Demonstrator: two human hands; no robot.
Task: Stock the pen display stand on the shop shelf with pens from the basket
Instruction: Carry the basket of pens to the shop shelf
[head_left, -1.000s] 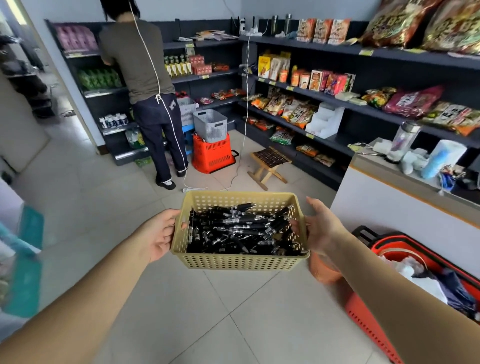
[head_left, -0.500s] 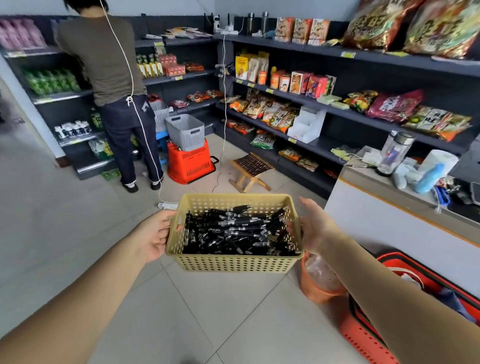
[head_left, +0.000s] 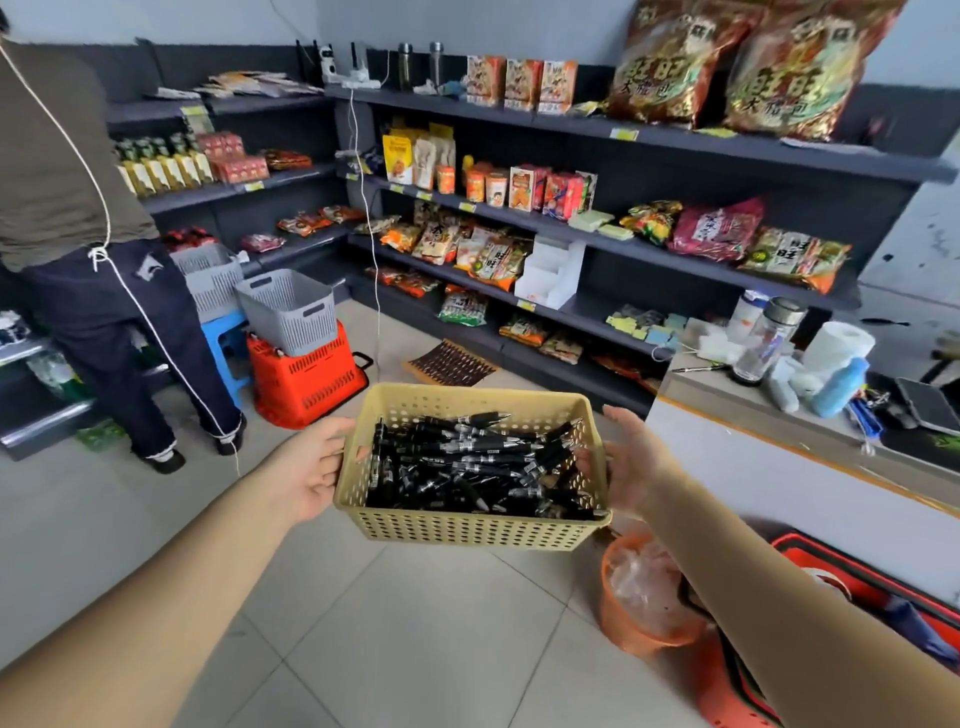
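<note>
I carry a yellow perforated basket (head_left: 467, 527) at chest height, filled with several black pens (head_left: 467, 465). My left hand (head_left: 306, 467) grips its left side, thumb by the rim. My right hand (head_left: 636, 460) holds the right side, with its fingers against the wall. The white tiered pen display stand (head_left: 550, 275) sits on a dark shop shelf (head_left: 587, 306) ahead and to the right, between snack bags and an open stretch of shelf. Its tiers look bare.
A person (head_left: 78, 249) stands at the left shelves, trailing a white cord. A grey basket (head_left: 288, 312) on a red shopping basket (head_left: 306, 384) and a low stool (head_left: 447, 364) stand on the floor ahead. At right are a counter (head_left: 779, 467), an orange bin (head_left: 644, 597) and another red basket (head_left: 852, 582).
I have walked toward the shelves and turned right with the basket. The display stand is nearer and more central. The person has slid to the left edge. Both hands keep their hold.
</note>
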